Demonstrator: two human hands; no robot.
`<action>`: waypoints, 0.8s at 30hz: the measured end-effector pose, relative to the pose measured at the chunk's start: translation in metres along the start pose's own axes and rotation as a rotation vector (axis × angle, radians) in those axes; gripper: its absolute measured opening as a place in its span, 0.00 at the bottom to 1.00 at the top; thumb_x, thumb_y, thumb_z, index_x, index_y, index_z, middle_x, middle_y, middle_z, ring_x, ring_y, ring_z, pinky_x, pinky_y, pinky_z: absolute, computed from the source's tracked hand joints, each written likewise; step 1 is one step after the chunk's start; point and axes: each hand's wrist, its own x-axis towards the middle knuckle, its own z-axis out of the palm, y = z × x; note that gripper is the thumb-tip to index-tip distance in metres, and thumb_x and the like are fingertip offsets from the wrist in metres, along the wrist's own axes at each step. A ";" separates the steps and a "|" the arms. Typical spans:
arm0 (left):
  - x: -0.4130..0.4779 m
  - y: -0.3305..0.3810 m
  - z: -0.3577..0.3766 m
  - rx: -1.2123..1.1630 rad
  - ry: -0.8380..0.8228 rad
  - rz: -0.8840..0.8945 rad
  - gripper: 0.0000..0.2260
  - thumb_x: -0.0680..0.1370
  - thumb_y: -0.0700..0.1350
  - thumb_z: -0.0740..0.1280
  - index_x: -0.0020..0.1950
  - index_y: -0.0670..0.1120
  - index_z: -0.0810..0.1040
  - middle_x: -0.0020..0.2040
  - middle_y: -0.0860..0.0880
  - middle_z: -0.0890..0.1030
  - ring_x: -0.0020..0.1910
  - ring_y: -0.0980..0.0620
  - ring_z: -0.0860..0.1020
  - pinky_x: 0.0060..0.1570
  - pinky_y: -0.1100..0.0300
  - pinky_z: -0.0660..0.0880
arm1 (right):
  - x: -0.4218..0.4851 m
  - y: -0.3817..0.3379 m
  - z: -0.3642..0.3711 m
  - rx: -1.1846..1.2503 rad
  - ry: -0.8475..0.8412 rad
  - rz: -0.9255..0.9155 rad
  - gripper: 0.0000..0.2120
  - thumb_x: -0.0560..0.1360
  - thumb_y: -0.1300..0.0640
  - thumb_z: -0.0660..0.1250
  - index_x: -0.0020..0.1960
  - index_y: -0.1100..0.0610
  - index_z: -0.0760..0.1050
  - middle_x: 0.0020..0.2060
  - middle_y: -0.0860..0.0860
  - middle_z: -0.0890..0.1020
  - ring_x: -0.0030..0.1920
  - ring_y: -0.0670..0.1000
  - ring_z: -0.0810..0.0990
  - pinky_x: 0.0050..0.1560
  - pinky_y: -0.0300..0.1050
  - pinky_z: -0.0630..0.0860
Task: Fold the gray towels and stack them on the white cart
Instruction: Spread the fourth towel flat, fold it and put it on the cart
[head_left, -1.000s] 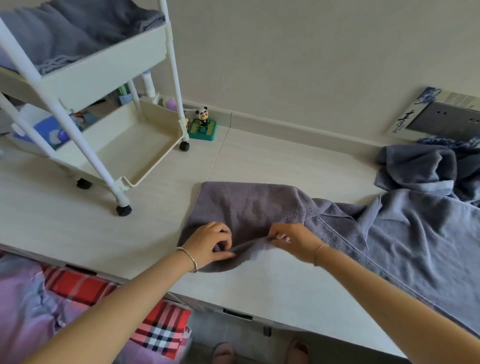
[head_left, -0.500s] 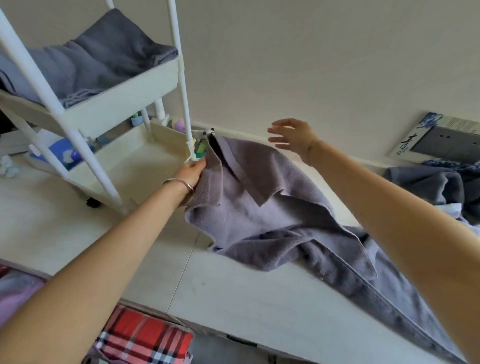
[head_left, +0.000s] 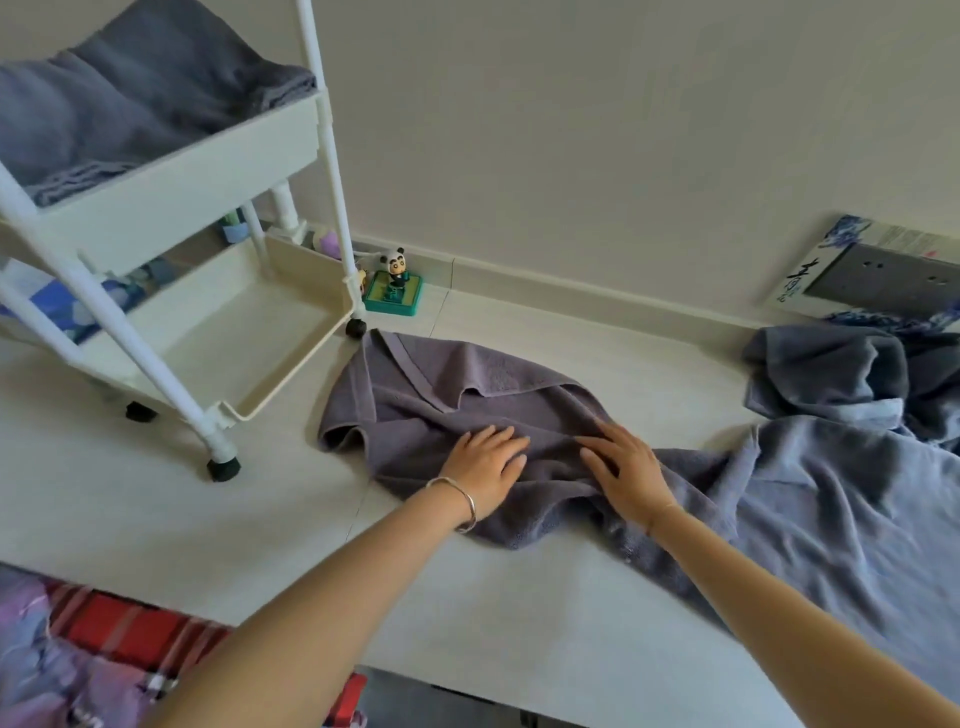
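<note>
Gray towel (head_left: 467, 395), where had it ended up?

Down on the bench (head_left: 519, 613), just beside the white cart (head_left: 171, 171), with its far corner near the cart's rear wheel. Half a second earlier the left hand (head_left: 485, 467) had held one corner up in the air by the cart's post. That lift was over and the cloth lay on the bench again, rumpled, with a flap turned back along the far edge.

And the hands?

Both lay flat on top of it. The left had its fingers straight and close together, palm down on the middle of the towel. The right hand (head_left: 628, 478) lay spread just beside it, where before it had hung open in the air. Neither pinched or gripped anything.

What did that mean for the job?

I judged it a smoothing step — the towel had been laid out, and its creases wanted pressing flat before any fold. This one was not yet folded. Folded towels (head_left: 130, 104) already sat in the cart's top tray, and more unfolded ones (head_left: 841, 493) lay heaped at the right of the bench, the nearest touching the towel in hand — so plenty remained.
</note>
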 end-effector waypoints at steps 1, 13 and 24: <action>0.000 0.001 0.010 0.033 -0.045 -0.034 0.21 0.82 0.54 0.48 0.75 0.53 0.57 0.77 0.51 0.57 0.75 0.50 0.54 0.73 0.52 0.51 | -0.010 0.009 0.007 -0.059 -0.030 -0.023 0.31 0.73 0.33 0.44 0.66 0.45 0.72 0.72 0.46 0.64 0.74 0.51 0.58 0.75 0.49 0.51; -0.039 0.013 0.029 0.209 -0.146 -0.270 0.30 0.78 0.64 0.45 0.77 0.51 0.51 0.78 0.50 0.48 0.74 0.37 0.49 0.70 0.42 0.57 | -0.108 0.035 0.031 -0.099 -0.020 -0.075 0.28 0.73 0.29 0.34 0.70 0.31 0.54 0.74 0.37 0.41 0.75 0.45 0.34 0.73 0.47 0.31; 0.010 0.121 0.034 0.183 0.218 0.184 0.32 0.73 0.64 0.47 0.52 0.41 0.78 0.48 0.43 0.80 0.47 0.41 0.79 0.46 0.51 0.75 | -0.131 0.093 -0.035 0.103 0.216 0.126 0.32 0.73 0.29 0.45 0.69 0.43 0.66 0.74 0.41 0.54 0.76 0.47 0.51 0.76 0.51 0.47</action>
